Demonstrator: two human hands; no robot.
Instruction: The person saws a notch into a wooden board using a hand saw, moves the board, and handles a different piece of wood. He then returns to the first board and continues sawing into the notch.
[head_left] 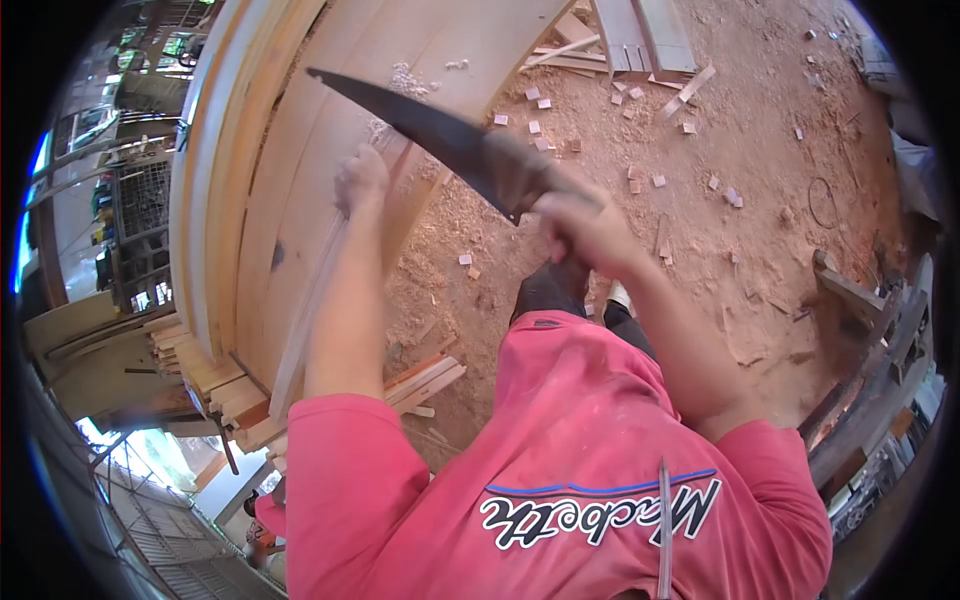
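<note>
My right hand is closed around the handle of a handsaw. Its dark blade points up and left, over the planks and across the far end of a long thin wooden strip. Whether the teeth touch the wood cannot be made out. My left hand is wrapped around that strip close to the blade, pressing it on the wide wooden boards. Small heaps of sawdust lie on the boards beside the blade.
Several small cut blocks and shavings litter the dirt floor. Thick timber pieces lie at the top, with more lumber below the boards. A wooden frame stands at right. Another person is partly visible at lower left.
</note>
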